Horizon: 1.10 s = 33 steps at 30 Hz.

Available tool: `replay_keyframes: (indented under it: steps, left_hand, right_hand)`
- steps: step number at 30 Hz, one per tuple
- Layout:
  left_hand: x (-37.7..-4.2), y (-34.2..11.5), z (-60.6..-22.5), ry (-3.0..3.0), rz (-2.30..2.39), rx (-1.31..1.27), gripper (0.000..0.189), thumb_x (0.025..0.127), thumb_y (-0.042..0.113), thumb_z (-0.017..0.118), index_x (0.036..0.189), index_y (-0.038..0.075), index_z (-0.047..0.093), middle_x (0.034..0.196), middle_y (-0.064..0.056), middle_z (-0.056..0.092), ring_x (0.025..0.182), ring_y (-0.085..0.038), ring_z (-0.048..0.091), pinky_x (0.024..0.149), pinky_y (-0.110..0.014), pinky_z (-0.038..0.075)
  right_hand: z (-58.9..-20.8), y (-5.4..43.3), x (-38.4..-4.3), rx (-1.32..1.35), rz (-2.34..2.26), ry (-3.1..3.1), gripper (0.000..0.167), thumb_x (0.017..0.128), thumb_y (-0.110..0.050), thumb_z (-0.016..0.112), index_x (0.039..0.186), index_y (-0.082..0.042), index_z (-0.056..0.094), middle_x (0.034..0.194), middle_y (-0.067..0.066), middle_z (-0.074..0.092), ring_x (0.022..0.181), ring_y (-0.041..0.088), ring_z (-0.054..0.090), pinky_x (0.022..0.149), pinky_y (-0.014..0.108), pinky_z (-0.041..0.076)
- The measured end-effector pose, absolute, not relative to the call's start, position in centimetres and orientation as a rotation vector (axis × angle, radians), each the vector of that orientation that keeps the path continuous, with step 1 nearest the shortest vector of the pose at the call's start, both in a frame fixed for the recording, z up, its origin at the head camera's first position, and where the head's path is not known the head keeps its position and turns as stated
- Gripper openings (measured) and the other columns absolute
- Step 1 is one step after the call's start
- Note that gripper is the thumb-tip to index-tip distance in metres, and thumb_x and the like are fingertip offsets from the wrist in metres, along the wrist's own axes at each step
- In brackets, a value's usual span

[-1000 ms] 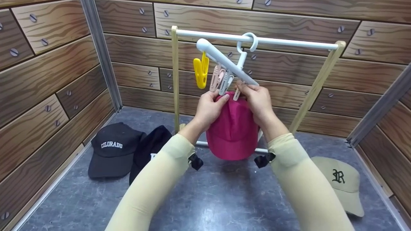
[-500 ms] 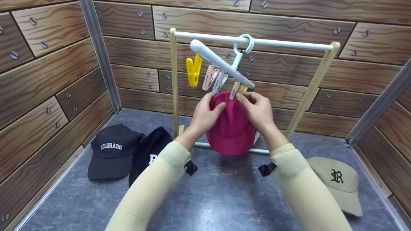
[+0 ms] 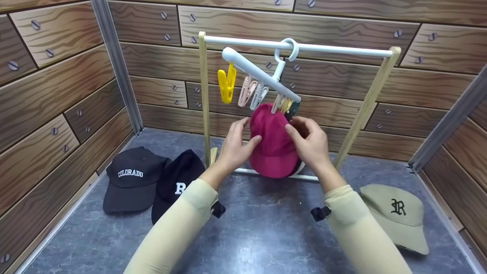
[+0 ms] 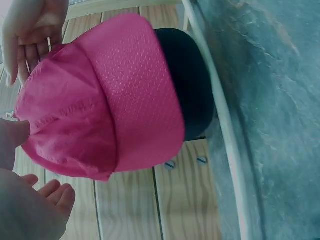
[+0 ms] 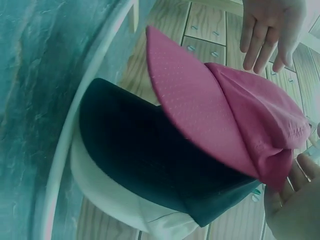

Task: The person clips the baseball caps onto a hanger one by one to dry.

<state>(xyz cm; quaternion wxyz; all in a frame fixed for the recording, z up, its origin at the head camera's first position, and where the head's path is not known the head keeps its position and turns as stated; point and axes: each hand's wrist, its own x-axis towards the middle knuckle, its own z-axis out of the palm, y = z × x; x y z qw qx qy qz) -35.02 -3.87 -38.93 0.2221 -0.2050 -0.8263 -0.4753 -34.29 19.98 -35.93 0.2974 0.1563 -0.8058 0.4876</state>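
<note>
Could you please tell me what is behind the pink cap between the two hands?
The right wrist view shows a dark cap behind the pink cap, and a pale cap behind that. The pink cap covers most of the dark crown, so any lettering beneath it cannot be seen.

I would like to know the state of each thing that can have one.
Hanger: hooked on the rail, slanting
Yellow clip: hanging, gripping nothing
Pink cap: clipped up, brim down
Dark cap behind it: hanging, brim down
Pale cap: hanging, partly hidden
COLORADO cap: resting on the grey surface
R cap: resting there, partly hidden
Beige cap: resting there too
Left hand: fingers loose
Right hand: fingers loose
</note>
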Motion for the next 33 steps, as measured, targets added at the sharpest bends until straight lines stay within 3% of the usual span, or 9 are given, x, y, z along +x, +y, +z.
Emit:
replay_keyframes:
  steps: [5,10,18,25,33]
  left_hand:
    - [-34.6,-4.0,-40.0,-2.330,-1.270,-0.574,0.070,0.107,0.030,0.078,0.162,-0.002,0.048,0.160,-0.019,0.055,0.152,-0.033,0.051,0.125,-0.049,0.042]
    - [-34.0,-4.3,-40.9,-2.352,-1.241,-0.595,0.069,0.107,0.030,0.078,0.160,-0.003,0.050,0.157,-0.020,0.056,0.149,-0.034,0.054,0.123,-0.052,0.044]
    - [-32.8,-4.8,-41.6,-2.427,-1.232,-0.593,0.070,0.106,0.032,0.078,0.161,-0.001,0.051,0.157,-0.020,0.056,0.147,-0.036,0.054,0.122,-0.053,0.045]
    - [-31.8,-5.0,-42.2,-2.516,-1.118,-0.586,0.073,0.106,0.038,0.077,0.164,0.005,0.049,0.154,-0.018,0.057,0.147,-0.035,0.054,0.119,-0.054,0.047]
    - [-30.9,-5.7,-43.4,-2.527,-1.084,-0.588,0.076,0.103,0.041,0.079,0.162,0.003,0.050,0.153,-0.021,0.057,0.146,-0.039,0.054,0.120,-0.056,0.046]
  right_hand:
    - [-37.3,20.5,-33.9,0.456,1.191,-2.119,0.035,0.101,-0.022,0.083,0.129,-0.001,0.077,0.132,0.015,0.074,0.126,0.031,0.068,0.106,0.038,0.050]
    - [-38.7,21.1,-33.1,0.489,1.077,-2.137,0.047,0.100,-0.027,0.084,0.137,0.000,0.074,0.140,0.017,0.070,0.140,0.036,0.061,0.117,0.053,0.045]
    - [-40.6,22.1,-31.9,0.504,0.998,-2.203,0.069,0.100,-0.028,0.084,0.154,0.004,0.058,0.155,0.022,0.061,0.146,0.039,0.054,0.120,0.055,0.043]
    - [-41.7,22.9,-31.1,0.462,1.054,-2.258,0.080,0.099,-0.031,0.084,0.162,0.003,0.048,0.157,0.025,0.055,0.131,0.044,0.057,0.111,0.059,0.047]
    - [-43.1,23.5,-30.2,0.467,1.029,-2.264,0.086,0.097,-0.031,0.087,0.163,0.004,0.046,0.158,0.027,0.054,0.145,0.043,0.052,0.119,0.059,0.043]
